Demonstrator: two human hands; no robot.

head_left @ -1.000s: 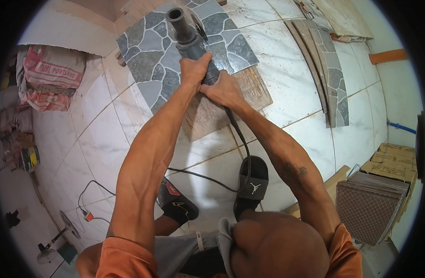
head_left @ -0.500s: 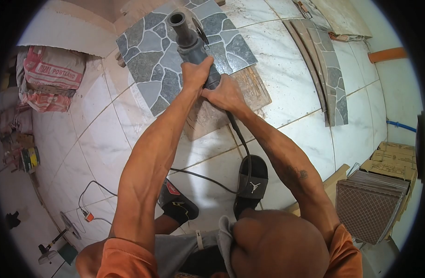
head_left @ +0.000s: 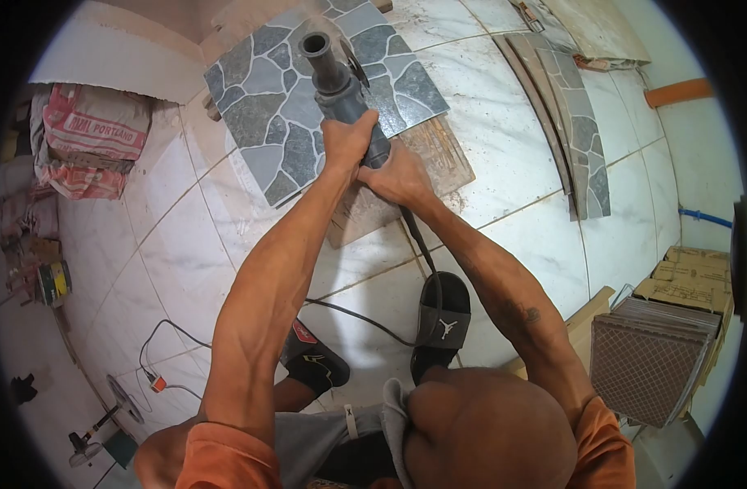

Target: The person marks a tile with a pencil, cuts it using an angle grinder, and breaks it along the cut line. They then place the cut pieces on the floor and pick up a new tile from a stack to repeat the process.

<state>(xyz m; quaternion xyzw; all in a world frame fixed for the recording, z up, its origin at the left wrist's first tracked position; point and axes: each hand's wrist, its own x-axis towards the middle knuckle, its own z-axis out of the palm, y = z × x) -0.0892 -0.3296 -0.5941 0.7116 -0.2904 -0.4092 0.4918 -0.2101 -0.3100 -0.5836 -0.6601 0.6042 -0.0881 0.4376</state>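
I hold a dark grey angle grinder (head_left: 345, 104) with both hands, over the near half of a stone-patterned tile (head_left: 263, 118). My left hand (head_left: 348, 145) is wrapped round the middle of its body. Behind it, my right hand (head_left: 399, 173) grips the rear end, where the black cord (head_left: 418, 236) comes out. A round disc (head_left: 355, 63) shows edge-on at the right of the grinder's head, and a short open pipe (head_left: 316, 50) sticks up at the front. Whether the disc touches the tile I cannot make out. Under the tile's near edge lies a scored wooden board (head_left: 448, 159).
Cut pieces of patterned tile (head_left: 581, 134) lie at the right. A stack of brown tiles (head_left: 650, 359) and cardboard boxes stands at the lower right. Cement bags (head_left: 96, 134) sit at the left. The cord runs past my feet to an orange plug (head_left: 156, 382); a fan (head_left: 123, 399) is nearby.
The grinder and both hands have shifted slightly towards me and to the right across the tile. Both hands keep their grip.
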